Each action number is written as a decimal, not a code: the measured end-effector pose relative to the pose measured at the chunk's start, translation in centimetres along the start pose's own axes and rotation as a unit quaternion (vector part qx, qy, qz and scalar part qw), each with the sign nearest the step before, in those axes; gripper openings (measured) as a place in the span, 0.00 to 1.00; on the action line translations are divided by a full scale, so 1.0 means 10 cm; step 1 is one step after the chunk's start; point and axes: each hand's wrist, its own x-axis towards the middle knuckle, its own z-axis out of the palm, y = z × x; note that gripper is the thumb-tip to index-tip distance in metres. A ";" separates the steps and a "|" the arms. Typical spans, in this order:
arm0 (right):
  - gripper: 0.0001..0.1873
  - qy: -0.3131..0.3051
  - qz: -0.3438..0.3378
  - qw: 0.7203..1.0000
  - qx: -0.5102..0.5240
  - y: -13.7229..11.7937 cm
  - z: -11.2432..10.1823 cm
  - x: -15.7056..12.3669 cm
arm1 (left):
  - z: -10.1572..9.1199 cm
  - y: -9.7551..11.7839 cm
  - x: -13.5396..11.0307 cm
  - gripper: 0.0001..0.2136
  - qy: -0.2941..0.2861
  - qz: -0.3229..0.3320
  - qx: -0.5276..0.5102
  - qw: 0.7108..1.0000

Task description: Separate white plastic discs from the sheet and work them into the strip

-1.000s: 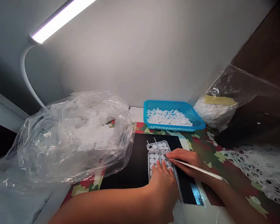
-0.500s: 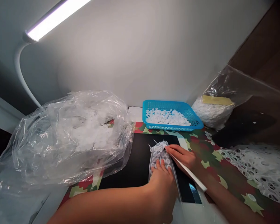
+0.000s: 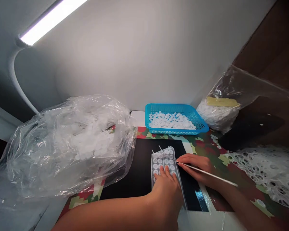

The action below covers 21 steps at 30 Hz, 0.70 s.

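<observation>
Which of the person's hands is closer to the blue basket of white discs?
Right. The right hand, holding a thin white stick, lies in front of the blue basket; the left hand rests farther back on the disc sheet.

The flat clear plastic strip point(image 3: 163, 161) has rows of white round dots. The thin straight stick point(image 3: 207, 173) is white. The flat square mat point(image 3: 135, 176) is black. The table cloth point(image 3: 207, 148) has red, green and cream patches. The plastic mesh basket point(image 3: 175, 131) is bright blue, and its small round bits point(image 3: 170, 121) are white.
</observation>
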 end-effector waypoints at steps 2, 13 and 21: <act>0.08 -0.009 -0.012 1.000 -0.020 0.01 0.01 -0.01 | 0.01 -0.01 -0.01 0.54 -0.002 0.011 0.006 1.000; 0.15 0.024 -0.085 0.980 -0.178 0.00 0.12 0.00 | 0.00 0.00 -0.07 0.52 0.017 0.013 0.019 1.000; 0.17 0.048 -0.064 0.971 -0.225 0.01 0.17 -0.01 | -0.01 -0.01 -0.09 0.53 0.034 0.012 0.031 0.999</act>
